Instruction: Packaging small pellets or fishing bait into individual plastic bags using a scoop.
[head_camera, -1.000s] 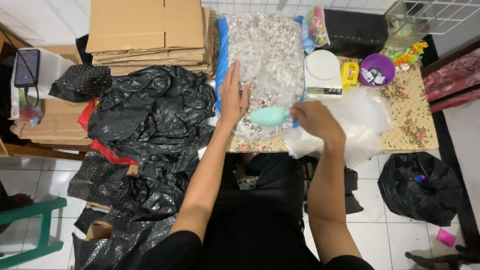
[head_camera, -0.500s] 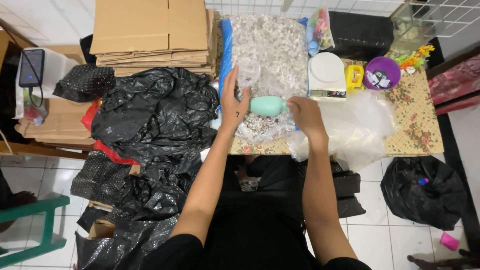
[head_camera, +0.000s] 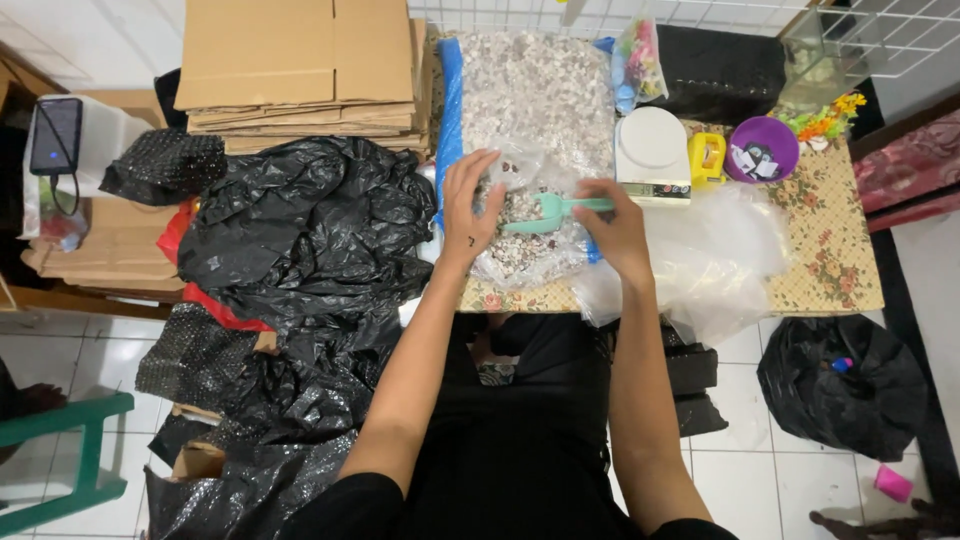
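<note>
My right hand (head_camera: 618, 228) grips the handle of a teal plastic scoop (head_camera: 540, 212), whose blade lies tipped over a small clear plastic bag (head_camera: 528, 248) of pale gravel. My left hand (head_camera: 470, 200) holds the left rim of that small bag, fingers spread upward along it. Behind the small bag lies a large clear sack (head_camera: 535, 95) full of the same speckled gravel. Both hands are over the near edge of a table with a floral cloth (head_camera: 830, 260).
A white kitchen scale (head_camera: 651, 150), a yellow tape dispenser (head_camera: 707, 157) and a purple bowl (head_camera: 760, 150) stand to the right. Loose clear plastic bags (head_camera: 710, 255) lie at the right, crumpled black plastic bags (head_camera: 300, 230) at the left, flattened cardboard boxes (head_camera: 300, 65) behind them.
The scoop went from the table's near edge up over the small bag and is now tipped, blade pointing left. My left hand shifted slightly along the bag's rim.
</note>
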